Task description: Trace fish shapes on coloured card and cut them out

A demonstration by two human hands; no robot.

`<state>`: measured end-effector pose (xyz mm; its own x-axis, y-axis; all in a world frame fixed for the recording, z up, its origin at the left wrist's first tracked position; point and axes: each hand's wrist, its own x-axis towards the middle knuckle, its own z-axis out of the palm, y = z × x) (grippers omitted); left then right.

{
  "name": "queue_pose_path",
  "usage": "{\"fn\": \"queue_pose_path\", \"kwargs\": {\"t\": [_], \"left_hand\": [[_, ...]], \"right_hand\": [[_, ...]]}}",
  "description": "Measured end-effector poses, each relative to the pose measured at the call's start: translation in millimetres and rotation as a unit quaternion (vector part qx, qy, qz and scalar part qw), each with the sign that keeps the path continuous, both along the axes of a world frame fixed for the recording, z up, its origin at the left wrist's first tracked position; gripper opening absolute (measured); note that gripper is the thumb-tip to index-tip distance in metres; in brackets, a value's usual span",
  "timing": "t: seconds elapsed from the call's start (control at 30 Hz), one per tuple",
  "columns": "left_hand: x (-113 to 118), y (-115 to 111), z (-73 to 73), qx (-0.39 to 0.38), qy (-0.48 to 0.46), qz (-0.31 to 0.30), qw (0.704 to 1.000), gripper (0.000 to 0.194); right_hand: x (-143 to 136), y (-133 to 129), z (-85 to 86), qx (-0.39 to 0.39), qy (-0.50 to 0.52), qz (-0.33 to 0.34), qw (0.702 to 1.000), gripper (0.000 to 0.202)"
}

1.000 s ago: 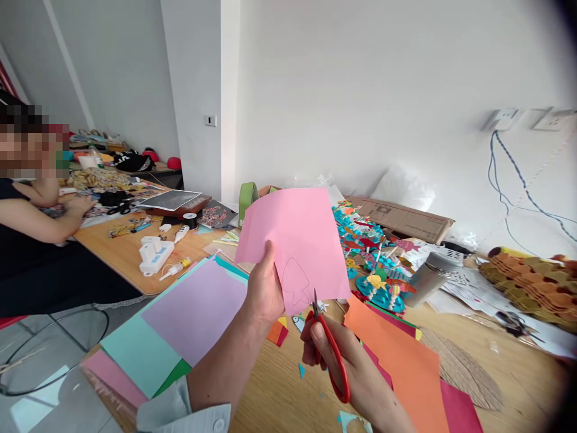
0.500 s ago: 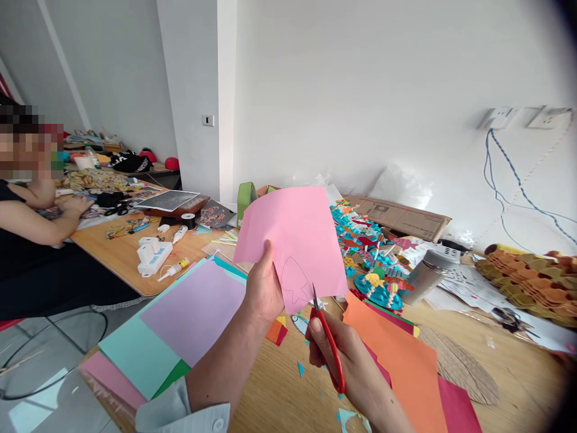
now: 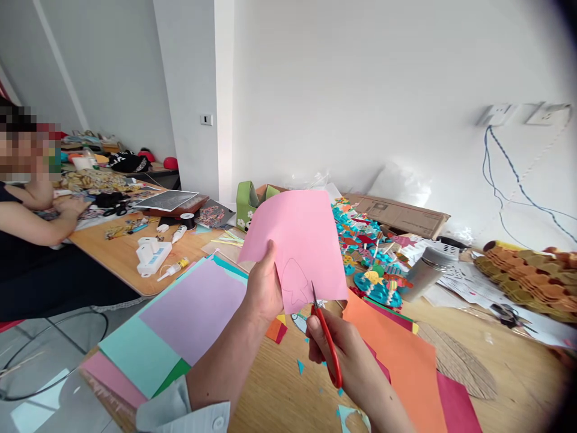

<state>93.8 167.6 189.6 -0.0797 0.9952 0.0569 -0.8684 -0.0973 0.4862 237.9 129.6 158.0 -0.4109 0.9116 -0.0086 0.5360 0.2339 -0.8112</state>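
We locate the pink sheet (image 3: pixel 306 228) directly above and ahead of the left hand (image 3: pixel 264 285). It stands raised over the table (image 3: pixel 256 385), its upper left part bending away. A pencil outline (image 3: pixel 295 281) of a fish lies on its lower part, just right of the left thumb.

We grip the sheet at its lower left edge with the left hand: thumb on the near face, fingers hidden behind. We grasp the red scissors (image 3: pixel 333 355) in the right hand (image 3: pixel 345 340), blades pointing up. The tip overlaps the sheet just right of the outline; we cannot tell whether it touches the paper.

Between the hands, on the table, we note a blue paper fish (image 3: pixel 299 323) and, nearer, a blue scrap (image 3: pixel 300 367). Right of the right hand lies an orange sheet (image 3: pixel 401 343), with a crimson sheet (image 3: pixel 460 406) partly beneath. Left of the left hand, a lilac sheet (image 3: pixel 187 313) overlaps a mint sheet (image 3: pixel 139 355).

Beyond the right hand we find fish models (image 3: pixel 374 279) and, to their right, a flask (image 3: pixel 426 273). Beyond the lilac sheet, far left of the left hand, are a glue bottle (image 3: pixel 174 269) and a power strip (image 3: pixel 153 258).
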Motion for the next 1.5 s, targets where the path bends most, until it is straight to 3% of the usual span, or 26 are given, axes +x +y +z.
{"fn": "queue_pose_path", "kwargs": {"t": [0.33,1.3,1.5], "left_hand": [[0,1,-1.6,-0.007,0.001,0.000,1.000,0.046],[5,1,-7.9,-0.010,0.051,-0.006,0.999,0.037],[5,1,-6.9,-0.014,0.049,0.003,0.999,0.038]], "right_hand": [[0,1,0.5,-0.039,0.020,-0.004,0.999,0.062],[9,5,-7.0,-0.035,0.025,-0.002,0.999,0.058],[6,4,-3.4,-0.086,0.045,-0.029,0.995,0.059]]}}
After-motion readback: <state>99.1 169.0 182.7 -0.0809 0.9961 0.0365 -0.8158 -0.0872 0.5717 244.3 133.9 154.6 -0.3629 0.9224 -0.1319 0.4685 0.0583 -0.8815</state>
